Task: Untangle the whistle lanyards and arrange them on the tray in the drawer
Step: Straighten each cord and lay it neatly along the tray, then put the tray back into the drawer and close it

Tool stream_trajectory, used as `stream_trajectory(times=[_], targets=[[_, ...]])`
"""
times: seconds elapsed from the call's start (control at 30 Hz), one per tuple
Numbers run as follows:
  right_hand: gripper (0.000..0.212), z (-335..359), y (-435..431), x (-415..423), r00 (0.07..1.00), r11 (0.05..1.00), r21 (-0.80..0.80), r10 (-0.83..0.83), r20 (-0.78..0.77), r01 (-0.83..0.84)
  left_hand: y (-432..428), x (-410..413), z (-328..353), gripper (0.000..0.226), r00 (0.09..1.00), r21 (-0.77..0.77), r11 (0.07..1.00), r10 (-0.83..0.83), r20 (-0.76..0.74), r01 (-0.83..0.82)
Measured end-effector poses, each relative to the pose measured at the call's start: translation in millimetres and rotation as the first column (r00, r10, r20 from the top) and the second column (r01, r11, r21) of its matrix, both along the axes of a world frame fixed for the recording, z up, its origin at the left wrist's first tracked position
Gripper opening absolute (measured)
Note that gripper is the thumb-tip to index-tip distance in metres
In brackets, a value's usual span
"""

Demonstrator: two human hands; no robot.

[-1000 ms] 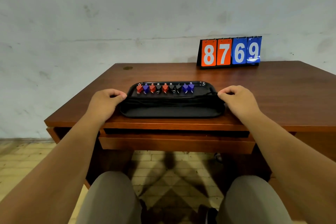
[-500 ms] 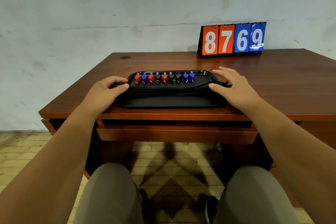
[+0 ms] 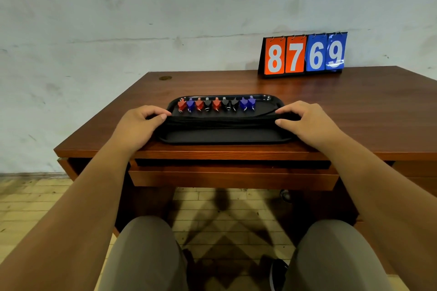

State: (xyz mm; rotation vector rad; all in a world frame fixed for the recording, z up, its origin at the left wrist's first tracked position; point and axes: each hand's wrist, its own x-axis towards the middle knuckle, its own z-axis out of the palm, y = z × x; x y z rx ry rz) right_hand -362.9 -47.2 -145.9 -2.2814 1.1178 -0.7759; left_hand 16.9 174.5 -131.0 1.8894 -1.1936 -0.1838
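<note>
A black tray (image 3: 224,136) lies on the brown desk (image 3: 354,106) near its front edge. Several red, blue and black whistles (image 3: 216,104) stand in a row along the tray's far side. Their black lanyards (image 3: 220,120) run in a bundle across the tray's middle. My left hand (image 3: 137,127) grips the tray's left end, thumb lying on the cords. My right hand (image 3: 309,123) grips the right end, fingers curled over the rim and the cord ends.
A shallow drawer (image 3: 234,176) under the desk front stands slightly pulled out. A flip scoreboard (image 3: 303,54) reading 8769 stands at the desk's back right against the wall. My knees are below, over a tiled floor.
My right hand spread its fingers over the tray's right end half a second ago and now curls around it. My left hand stays on the left end. The tray has not visibly moved.
</note>
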Motion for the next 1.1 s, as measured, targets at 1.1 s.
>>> stream_trajectory(times=[1.1], targets=[[0.032,15.1,91.3,3.7,0.949,0.972,-0.212,-0.034,0.315,0.105,48.6,-58.7,-13.7,0.024,0.98,-0.335,0.923,0.197,-0.015,-0.19]])
